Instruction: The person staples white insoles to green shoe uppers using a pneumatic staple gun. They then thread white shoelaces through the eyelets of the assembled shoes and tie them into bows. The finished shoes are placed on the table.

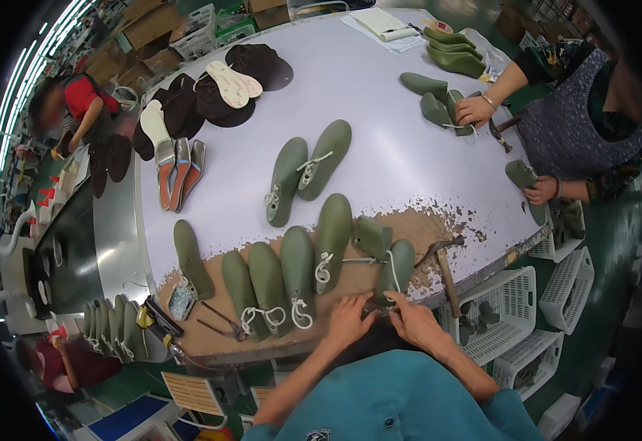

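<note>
At the table's near edge my left hand [350, 321] has its fingers bent and thumb drawn in; what they hold, if anything, is hidden. Beside it my right hand [418, 321] is closed at the heel end of a green shoe last [402, 257], its fingertips on a white cord [395, 272] that runs along the last. Just beyond stands another green last [372, 235], tilted, with a thin metal rod [359, 259] by it. Left of my hands lie several green lasts with looped white cords, among them a long one [334, 224].
A hammer [449, 283] lies right of my hands, pincers [225, 323] to the left. Two corded lasts [289, 180] lie mid-table; dark caps [258, 66] and insoles [233, 84] farther back. Across the right corner a co-worker's hands [475, 110] handle lasts. White crates [497, 309] stand below.
</note>
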The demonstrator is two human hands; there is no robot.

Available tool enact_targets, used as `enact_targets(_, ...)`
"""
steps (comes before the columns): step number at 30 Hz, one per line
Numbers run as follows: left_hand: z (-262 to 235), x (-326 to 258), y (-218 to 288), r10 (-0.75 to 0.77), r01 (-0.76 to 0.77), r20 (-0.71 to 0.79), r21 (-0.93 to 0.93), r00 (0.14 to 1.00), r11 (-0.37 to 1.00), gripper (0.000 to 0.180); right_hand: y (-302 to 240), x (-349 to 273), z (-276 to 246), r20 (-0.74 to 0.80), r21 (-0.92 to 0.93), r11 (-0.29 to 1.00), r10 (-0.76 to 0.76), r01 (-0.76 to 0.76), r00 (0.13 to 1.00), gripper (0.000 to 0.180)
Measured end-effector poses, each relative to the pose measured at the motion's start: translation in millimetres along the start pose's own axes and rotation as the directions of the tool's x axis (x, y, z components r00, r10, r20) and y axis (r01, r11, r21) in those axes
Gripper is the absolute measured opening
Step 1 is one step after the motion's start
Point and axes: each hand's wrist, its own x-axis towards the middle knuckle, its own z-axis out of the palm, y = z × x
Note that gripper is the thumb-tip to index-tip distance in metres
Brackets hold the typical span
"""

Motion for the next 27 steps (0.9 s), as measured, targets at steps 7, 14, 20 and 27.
enact_targets(7,18.2,-4.7,-12.9,-0.040,0.039,0.106,0.017,0.994,0.999,0.052,0.2,105.0,37.6,-0.139,-0.526,0.791,-0.441,0.311,0.887,0.024)
enact_targets(14,-8.7,-29.9,-6.3,-0.143,0.158,0.079,-0.247,0.987,0.956,0.054,29.6,144.2,59.0,0.067,-0.776,0.532,-0.464,0.338,0.883,0.015)
enact_targets(20,-55.4,-4.3,45.7,-0.095,0.027,-0.248,-0.264,0.964,0.964,0.078,-6.3,108.5,-11.3,-0.454,0.216,0.936,-0.155,0.277,0.877,0.022)
enact_targets(27,-56.4,67.7,94.9,0.112,-0.207,-0.402,-0.202,0.909,0.957,0.084,-112.1,6.4,-78.4,-0.444,0.586,0.661,-0.222,0.469,0.868,0.034)
